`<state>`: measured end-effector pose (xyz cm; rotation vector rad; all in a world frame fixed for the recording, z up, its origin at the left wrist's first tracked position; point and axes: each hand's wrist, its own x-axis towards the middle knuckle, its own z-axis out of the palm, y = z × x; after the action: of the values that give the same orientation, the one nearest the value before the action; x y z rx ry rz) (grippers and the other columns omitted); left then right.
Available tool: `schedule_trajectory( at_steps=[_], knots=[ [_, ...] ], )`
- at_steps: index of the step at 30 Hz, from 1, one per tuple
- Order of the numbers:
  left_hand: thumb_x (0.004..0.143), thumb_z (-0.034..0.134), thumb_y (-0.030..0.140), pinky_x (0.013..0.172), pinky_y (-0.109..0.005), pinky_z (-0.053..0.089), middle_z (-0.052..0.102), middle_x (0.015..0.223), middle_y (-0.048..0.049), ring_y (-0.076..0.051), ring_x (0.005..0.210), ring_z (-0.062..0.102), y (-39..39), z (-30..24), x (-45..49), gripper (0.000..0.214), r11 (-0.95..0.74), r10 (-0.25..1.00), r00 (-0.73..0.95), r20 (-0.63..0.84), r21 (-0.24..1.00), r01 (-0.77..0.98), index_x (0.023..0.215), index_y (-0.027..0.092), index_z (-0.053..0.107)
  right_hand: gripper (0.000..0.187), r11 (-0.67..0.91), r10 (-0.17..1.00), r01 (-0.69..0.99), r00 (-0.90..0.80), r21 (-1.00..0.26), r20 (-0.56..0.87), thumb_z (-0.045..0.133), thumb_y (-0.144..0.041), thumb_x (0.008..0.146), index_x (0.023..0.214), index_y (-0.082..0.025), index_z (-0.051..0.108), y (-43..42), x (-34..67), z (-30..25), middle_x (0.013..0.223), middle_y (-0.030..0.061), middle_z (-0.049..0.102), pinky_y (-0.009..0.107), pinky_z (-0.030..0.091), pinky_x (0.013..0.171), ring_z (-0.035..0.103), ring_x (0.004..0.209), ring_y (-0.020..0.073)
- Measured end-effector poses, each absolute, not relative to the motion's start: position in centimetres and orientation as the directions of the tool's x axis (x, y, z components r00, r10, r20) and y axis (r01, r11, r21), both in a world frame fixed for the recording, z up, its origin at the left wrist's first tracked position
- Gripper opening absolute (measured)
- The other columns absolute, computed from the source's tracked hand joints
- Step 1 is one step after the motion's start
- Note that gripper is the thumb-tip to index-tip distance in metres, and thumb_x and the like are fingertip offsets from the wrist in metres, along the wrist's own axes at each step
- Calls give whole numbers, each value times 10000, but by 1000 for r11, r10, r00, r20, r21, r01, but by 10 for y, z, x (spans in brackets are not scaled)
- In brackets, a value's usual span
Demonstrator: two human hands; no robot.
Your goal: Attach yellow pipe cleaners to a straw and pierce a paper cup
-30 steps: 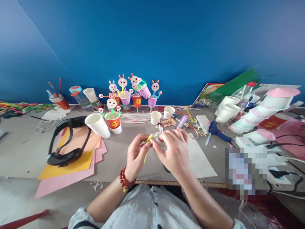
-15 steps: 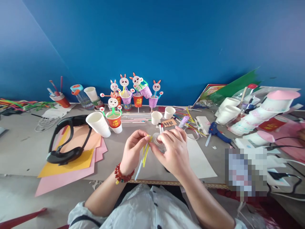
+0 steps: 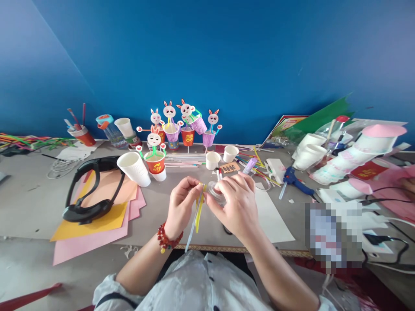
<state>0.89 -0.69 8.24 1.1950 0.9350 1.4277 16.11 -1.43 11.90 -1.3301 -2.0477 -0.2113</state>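
My left hand (image 3: 184,196) pinches the top of a small bundle of straws between thumb and fingers. A yellow straw (image 3: 199,214) and a pale blue straw (image 3: 192,231) hang down from it towards the table's front edge. Curled around a roll of clear tape (image 3: 213,190) is my right hand (image 3: 235,196), its thumb tip close to the left fingertips at the top of the bundle. Part of the roll is hidden under my right fingers. Just behind it, pen tips (image 3: 219,173) show.
Rabbit figures in cups (image 3: 154,160) stand at the back. On the left are stacked white cups (image 3: 132,167) and a black headset (image 3: 87,211) on coloured paper (image 3: 87,250). A blue glue gun (image 3: 296,181), white paper (image 3: 275,216) and power strips lie rightward. Another person's hand (image 3: 409,183) shows far right.
The straws' lower ends have shifted slightly right, and the yellow pieces hang closer together. Both my hands keep nearly the same place and grip.
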Motion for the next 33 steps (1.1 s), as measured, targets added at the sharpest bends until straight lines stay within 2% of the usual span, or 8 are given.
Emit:
schedule_trajectory(
  at_steps=[4, 7, 10, 12, 18, 21, 26, 33],
  knots=[
    [892, 642, 306, 672, -213, 422, 567, 800, 10, -106, 724, 505, -4, 80, 8, 126, -202, 979, -2, 206, 960, -194, 875, 189, 597, 261, 472, 739, 858, -261, -202, 621, 615, -359, 871, 691, -212, 496, -13, 163, 118, 672, 11, 584, 447, 352, 988, 517, 807, 219],
    [893, 631, 284, 666, -228, 435, 558, 784, 7, -118, 724, 524, -1, 78, 9, 111, -331, 943, -38, 331, 944, 5, 847, 190, 592, 269, 465, 737, 866, -266, -181, 622, 620, -363, 866, 681, -211, 498, -13, 163, 118, 674, 13, 588, 444, 351, 990, 519, 804, 219],
    [893, 616, 252, 665, -242, 444, 572, 795, -2, -131, 733, 540, 1, 75, 11, 84, -472, 863, -83, 498, 854, 217, 837, 196, 586, 264, 458, 731, 873, -265, -165, 629, 630, -359, 859, 682, -211, 503, -12, 161, 117, 676, 12, 594, 444, 344, 997, 518, 799, 217],
    [900, 604, 243, 674, -245, 449, 581, 808, -6, -134, 746, 547, 2, 73, 11, 67, -490, 848, -83, 524, 833, 255, 852, 199, 588, 260, 455, 730, 875, -260, -166, 632, 635, -351, 854, 679, -212, 500, -11, 162, 117, 670, 10, 592, 441, 345, 993, 517, 800, 217],
    [889, 638, 296, 762, -255, 502, 635, 955, -38, -153, 876, 594, 0, 72, 7, 182, -300, 952, 35, 303, 952, -65, 1047, 206, 626, 267, 449, 745, 872, -243, -197, 621, 619, -346, 863, 673, -213, 486, -11, 166, 114, 654, 5, 575, 427, 357, 964, 508, 790, 213],
    [872, 668, 282, 782, -235, 501, 639, 969, -31, -140, 894, 597, -2, 73, 6, 150, -232, 969, 35, 243, 954, -192, 999, 208, 644, 260, 450, 753, 868, -242, -210, 612, 621, -345, 863, 680, -213, 492, -11, 165, 113, 665, 7, 580, 432, 348, 976, 508, 797, 215],
    [827, 724, 281, 729, -198, 497, 617, 881, -10, -103, 788, 582, -4, 79, 6, 151, -52, 997, 37, 70, 929, -365, 928, 194, 655, 241, 478, 753, 850, -264, -224, 603, 619, -330, 865, 688, -218, 498, -10, 163, 113, 675, 12, 583, 434, 347, 974, 508, 795, 216],
    [800, 749, 243, 819, -228, 501, 634, 1011, -48, -146, 957, 577, -5, 75, 0, 290, -82, 985, 114, 132, 928, -363, 1079, 214, 675, 256, 509, 747, 823, -276, -253, 605, 608, -333, 872, 678, -224, 481, -9, 167, 115, 663, 7, 562, 418, 345, 957, 502, 767, 207]
  ],
)
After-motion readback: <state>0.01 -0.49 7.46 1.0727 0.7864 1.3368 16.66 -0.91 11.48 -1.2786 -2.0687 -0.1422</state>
